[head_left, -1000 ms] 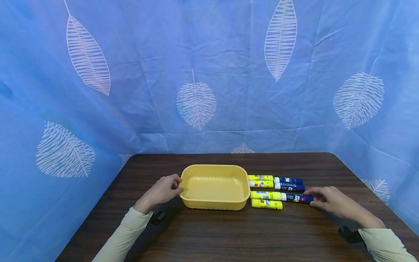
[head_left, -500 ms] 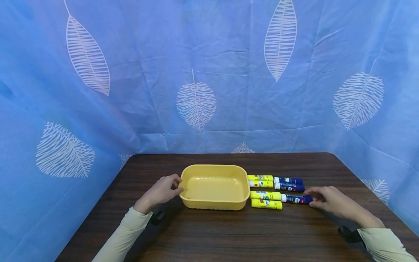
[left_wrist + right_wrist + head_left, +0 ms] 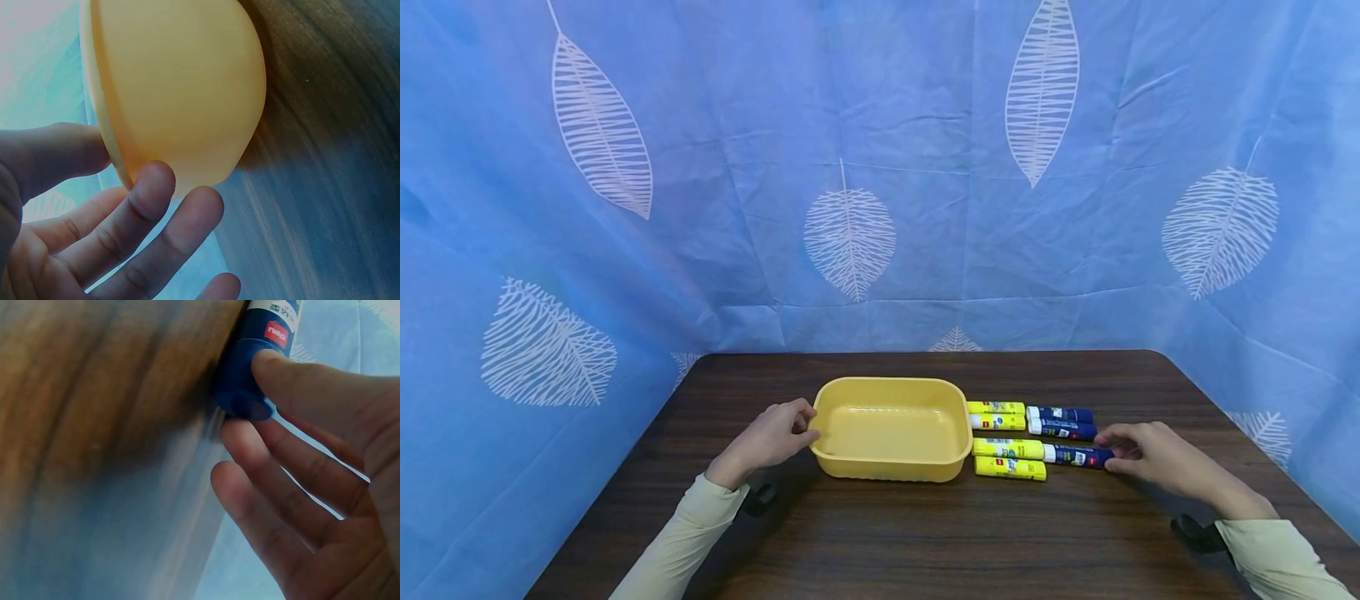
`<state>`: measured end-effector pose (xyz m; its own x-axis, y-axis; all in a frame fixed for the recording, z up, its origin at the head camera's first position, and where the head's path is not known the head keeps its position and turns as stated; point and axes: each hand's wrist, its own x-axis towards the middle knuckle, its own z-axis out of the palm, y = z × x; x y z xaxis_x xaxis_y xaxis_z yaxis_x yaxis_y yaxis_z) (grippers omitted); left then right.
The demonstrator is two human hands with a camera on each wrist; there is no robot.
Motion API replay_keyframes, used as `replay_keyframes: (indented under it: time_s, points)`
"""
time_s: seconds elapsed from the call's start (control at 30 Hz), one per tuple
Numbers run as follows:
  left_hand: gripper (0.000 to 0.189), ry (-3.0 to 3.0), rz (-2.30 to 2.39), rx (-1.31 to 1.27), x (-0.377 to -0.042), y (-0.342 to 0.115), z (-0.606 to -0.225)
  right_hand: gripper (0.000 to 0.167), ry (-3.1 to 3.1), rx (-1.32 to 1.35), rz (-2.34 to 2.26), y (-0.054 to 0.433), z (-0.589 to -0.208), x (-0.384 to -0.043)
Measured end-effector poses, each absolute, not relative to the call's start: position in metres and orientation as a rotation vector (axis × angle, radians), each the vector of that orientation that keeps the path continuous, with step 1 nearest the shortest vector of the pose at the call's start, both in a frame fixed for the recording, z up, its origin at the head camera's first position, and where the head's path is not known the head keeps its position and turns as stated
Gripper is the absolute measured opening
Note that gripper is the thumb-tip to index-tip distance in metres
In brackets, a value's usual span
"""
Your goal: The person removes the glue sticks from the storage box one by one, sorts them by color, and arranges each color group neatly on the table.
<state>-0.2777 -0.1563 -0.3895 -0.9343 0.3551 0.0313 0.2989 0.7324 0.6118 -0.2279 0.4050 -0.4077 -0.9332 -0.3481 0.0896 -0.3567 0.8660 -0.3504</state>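
Note:
At the left end of a yellow plastic basin [image 3: 891, 433], my left hand [image 3: 767, 435] pinches the rim. The left wrist view has the thumb [image 3: 69, 153] at the rim of the basin [image 3: 181, 87] and fingertips against its outer wall. My right hand [image 3: 1168, 462] holds the right end of a dark blue glue stick [image 3: 1078, 456] lying on the table. In the right wrist view, the thumb presses the blue end of the glue stick [image 3: 247, 369], with fingertips at its far side. The stick's white end meets a yellow glue stick [image 3: 1009, 448].
Two more dark blue glue sticks [image 3: 1063, 428] lie side by side behind the held one. Several yellow glue sticks [image 3: 1011, 468] lie along the basin's right side. The dark wooden table [image 3: 925, 533] ends at a blue leaf-print cloth [image 3: 910, 250].
My right hand has shifted very slightly left, with the end of the blue glue stick. The left hand and basin have stayed in place.

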Motion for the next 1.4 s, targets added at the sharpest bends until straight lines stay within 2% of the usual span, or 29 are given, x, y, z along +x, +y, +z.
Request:
replay_keyframes:
  time_s: [0.4, 0.53, 0.87, 1.4]
  points:
    - [0.031, 2.851, 0.984, 0.524, -0.278, -0.155, -0.390, 0.029, -2.924, 0.666, 0.550, 0.376, -0.372, -0.243]
    - [0.032, 2.846, 0.977, 0.543, -0.277, -0.157, -0.389, 0.024, -2.896, 0.734, 0.516, 0.356, -0.359, -0.253]
    - [0.031, 2.835, 0.983, 0.513, -0.277, -0.156, -0.388, 0.026, -2.873, 1.000, 0.505, 0.285, -0.327, -0.275]
    - [0.030, 2.834, 0.999, 0.553, -0.279, -0.156, -0.389, 0.028, -2.915, 1.480, 0.522, 0.170, -0.329, -0.313]
